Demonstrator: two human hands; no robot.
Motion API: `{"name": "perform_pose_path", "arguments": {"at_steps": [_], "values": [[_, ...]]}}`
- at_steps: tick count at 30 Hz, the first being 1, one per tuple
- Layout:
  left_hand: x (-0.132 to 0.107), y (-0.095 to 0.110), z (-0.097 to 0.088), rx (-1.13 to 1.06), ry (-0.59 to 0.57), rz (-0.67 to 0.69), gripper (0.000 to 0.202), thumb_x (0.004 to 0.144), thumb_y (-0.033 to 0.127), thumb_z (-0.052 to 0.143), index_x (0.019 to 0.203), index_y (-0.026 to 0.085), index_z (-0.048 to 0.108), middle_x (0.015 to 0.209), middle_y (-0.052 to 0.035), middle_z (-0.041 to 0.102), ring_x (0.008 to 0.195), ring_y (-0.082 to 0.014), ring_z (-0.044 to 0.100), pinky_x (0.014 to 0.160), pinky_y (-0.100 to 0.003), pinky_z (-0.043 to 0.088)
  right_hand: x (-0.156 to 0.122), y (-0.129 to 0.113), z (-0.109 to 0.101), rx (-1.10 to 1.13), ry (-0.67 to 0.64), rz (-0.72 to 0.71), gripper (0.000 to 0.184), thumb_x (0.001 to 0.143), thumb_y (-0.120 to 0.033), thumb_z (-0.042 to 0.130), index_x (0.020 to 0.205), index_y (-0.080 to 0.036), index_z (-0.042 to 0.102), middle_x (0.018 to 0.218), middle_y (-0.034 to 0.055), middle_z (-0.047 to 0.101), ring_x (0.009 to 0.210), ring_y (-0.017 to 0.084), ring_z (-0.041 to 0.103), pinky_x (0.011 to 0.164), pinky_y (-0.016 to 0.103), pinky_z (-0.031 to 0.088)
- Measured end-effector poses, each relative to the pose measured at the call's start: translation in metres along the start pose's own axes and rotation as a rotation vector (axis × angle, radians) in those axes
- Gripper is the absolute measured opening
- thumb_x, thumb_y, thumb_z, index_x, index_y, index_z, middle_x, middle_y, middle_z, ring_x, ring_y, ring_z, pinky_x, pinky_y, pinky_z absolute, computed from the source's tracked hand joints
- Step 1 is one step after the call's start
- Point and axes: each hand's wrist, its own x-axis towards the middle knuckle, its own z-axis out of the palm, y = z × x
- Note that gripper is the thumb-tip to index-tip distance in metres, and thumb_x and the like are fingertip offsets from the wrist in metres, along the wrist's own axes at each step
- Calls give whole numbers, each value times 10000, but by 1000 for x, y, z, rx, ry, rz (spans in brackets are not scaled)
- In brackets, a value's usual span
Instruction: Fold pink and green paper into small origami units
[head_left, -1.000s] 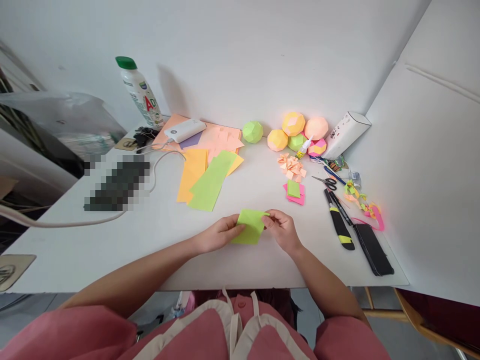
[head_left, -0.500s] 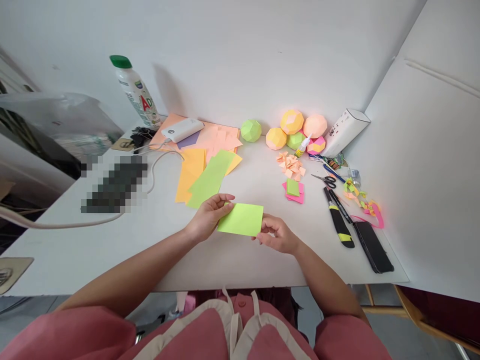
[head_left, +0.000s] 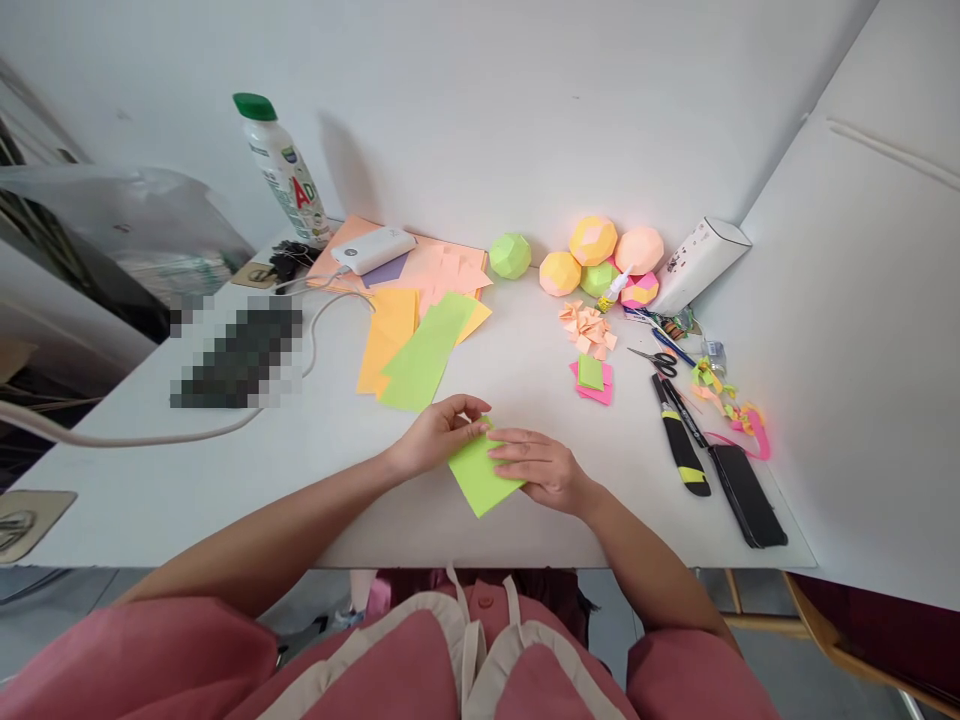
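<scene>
A small green paper sheet [head_left: 478, 478] lies on the white table [head_left: 150, 480] near its front edge. My right hand [head_left: 538, 468] lies flat across the sheet's right part, fingers stretched out and pressing it down. My left hand [head_left: 436, 434] pinches the sheet's upper left corner with curled fingers. Behind my hands, a long green strip [head_left: 424, 355] rests on orange sheets [head_left: 386, 335].
Folded paper balls [head_left: 592, 255] stand at the back by a white box [head_left: 701, 263]. Small peach paper pieces [head_left: 587, 330], a pink and green stack [head_left: 592, 380], scissors [head_left: 654, 360], a cutter [head_left: 681, 440] and a phone [head_left: 746, 495] lie to the right. A bottle [head_left: 285, 175] and power bank [head_left: 373, 249] are back left.
The green sheet was held up between both hands; now it lies lower on the table, turned at an angle, with my right hand flat on top of it.
</scene>
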Motion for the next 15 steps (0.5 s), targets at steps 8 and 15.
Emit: {"name": "perform_pose_path", "arguments": {"at_steps": [8, 15], "values": [[1, -17, 5, 794, -96, 689, 217, 923, 142, 433, 885, 140, 646, 1094, -134, 589, 1091, -232, 549, 910, -392, 508, -22, 24, 1, -300, -125, 128, 279, 823, -16, 428, 878, -156, 663, 922, 95, 710, 976, 201, 664, 814, 356, 594], [-7, -18, 18, 984, -104, 667, 191, 896, 121, 429, 896, 131, 620, 1119, -142, 579, 1154, -256, 516, 921, -397, 520, -17, 16, -10, -94, -247, 351, 145, 886, -175, 523, 824, -188, 653, 919, 89, 681, 1019, 207, 619, 871, 366, 552]]}}
